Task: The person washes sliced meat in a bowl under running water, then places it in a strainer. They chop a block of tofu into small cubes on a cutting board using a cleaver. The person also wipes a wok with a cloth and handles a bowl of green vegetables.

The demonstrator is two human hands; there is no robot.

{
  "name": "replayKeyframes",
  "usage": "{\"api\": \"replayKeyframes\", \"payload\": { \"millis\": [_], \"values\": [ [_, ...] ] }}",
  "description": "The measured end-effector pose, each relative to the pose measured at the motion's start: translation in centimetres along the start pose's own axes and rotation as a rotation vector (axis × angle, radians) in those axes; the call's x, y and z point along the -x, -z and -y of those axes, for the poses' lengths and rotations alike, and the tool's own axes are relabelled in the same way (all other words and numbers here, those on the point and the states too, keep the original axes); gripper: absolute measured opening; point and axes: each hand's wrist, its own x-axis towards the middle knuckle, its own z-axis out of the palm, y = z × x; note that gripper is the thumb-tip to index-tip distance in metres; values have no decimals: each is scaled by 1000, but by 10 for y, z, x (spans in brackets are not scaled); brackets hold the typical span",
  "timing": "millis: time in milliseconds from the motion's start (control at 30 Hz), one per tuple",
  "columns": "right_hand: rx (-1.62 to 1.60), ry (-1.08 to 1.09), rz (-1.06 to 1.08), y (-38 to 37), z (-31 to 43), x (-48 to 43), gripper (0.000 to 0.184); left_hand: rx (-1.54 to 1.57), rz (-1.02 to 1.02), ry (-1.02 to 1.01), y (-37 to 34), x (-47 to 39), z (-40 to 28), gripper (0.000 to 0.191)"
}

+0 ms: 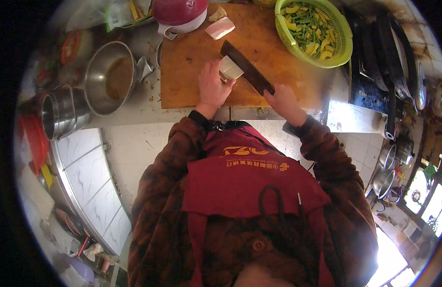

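Note:
On a wooden cutting board my left hand holds a pale block of food, perhaps tofu or fatty meat, with fingers and thumb on its left side. My right hand grips the handle end of a dark-bladed cleaver. The blade slants up and left across the board, right beside the block's right edge; whether it touches the block I cannot tell. Farther back lie a slab of pinkish-white meat and a small tan piece, possibly ginger.
A green plastic basket of cut green beans and yellow pieces stands at the board's back right. A steel bowl with brownish liquid and steel pots are at left. A maroon-and-white container stands behind; a black stove is at right.

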Motion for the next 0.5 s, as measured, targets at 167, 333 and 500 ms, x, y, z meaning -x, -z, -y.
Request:
{"api": "replayKeyframes", "payload": {
  "millis": [167, 333, 500],
  "values": [
    [-48, -6, -45, 20, 2, 15, 32, 47, -49, 12, -1, 2, -2, 65],
    [-67, 81, -118, 35, 11, 23, 30, 135, -36, 100, -3, 3, -1, 66],
    [-20, 30, -44, 25, 7, 18, 31, 38, -70, 16, -2, 5, 0, 67]
  ]
}}
